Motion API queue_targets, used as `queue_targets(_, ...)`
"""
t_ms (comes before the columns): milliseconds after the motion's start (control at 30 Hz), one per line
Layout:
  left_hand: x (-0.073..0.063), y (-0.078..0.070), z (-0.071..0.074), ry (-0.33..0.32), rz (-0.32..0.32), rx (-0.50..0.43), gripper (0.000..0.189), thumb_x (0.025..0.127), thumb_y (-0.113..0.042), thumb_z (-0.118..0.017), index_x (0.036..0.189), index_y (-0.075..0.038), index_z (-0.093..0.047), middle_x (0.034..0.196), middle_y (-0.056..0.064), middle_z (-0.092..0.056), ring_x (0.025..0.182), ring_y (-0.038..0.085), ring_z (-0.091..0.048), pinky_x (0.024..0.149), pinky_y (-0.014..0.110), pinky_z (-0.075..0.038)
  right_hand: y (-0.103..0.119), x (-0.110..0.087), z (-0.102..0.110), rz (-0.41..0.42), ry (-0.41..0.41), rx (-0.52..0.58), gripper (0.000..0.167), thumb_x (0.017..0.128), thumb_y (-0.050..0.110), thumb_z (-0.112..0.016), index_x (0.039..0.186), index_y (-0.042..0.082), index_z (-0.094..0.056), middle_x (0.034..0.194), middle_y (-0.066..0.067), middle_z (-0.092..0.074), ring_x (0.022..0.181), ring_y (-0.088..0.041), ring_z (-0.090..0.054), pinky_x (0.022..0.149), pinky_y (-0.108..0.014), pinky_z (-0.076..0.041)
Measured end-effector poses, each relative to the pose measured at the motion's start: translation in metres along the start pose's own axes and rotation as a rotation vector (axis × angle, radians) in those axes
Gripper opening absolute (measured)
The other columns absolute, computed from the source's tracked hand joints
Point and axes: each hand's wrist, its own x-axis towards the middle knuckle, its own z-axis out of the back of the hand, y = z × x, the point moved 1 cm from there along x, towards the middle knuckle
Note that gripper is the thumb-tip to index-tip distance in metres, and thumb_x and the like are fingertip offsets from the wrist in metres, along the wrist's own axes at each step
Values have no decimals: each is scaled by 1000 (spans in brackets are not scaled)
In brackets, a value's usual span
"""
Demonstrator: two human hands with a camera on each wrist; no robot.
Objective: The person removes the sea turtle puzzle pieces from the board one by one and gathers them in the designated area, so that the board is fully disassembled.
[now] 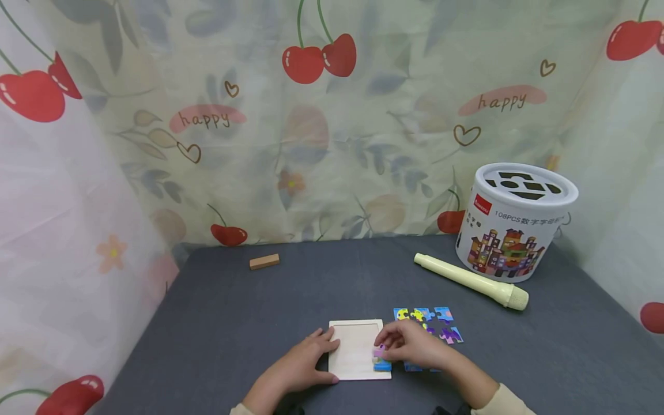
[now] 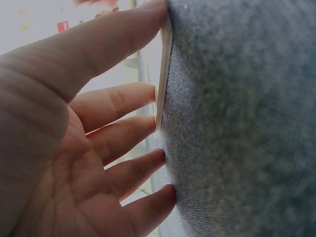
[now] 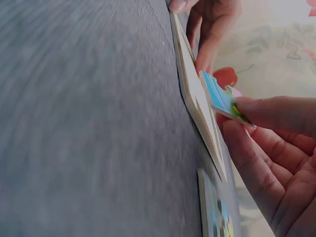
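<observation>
A pale wooden puzzle tray with a raised rim lies on the dark table. My left hand rests at its left side, thumb on the near corner and fingertips along the left edge; in the left wrist view its fingers are nearly straight. Over the tray's near right corner, my right hand pinches a blue and pink puzzle piece between thumb and fingers. That piece looks tilted in the right wrist view. Several colourful puzzle pieces lie right of the tray, partly hidden by the right hand.
A yellow toy microphone lies at the right, beside a white bucket with shape holes in its lid. A small wooden block sits at the back left. Patterned curtain encloses the back and sides.
</observation>
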Motion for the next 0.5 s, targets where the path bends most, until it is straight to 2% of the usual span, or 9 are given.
queue_targets(233,2,1,1,19,13,-10,69,74,-38,-76,133,-11,-53,148,10,-37,138,37,-28,105,56,-31,-4,-16,14,-55,-1,24,20,82,13,-70,93,-2,-64,83,-8,-65,70,-6,-59,62,-20,-50)
queue_targets(500,2,2,-1,21,24,-25,69,74,-37,-76,133,-11,-53,149,9,-37,139,36,-27,106,57,-30,-10,-34,30,-59,-34,34,20,82,15,-70,92,-1,-64,81,-6,-64,69,-6,-60,62,-22,-50)
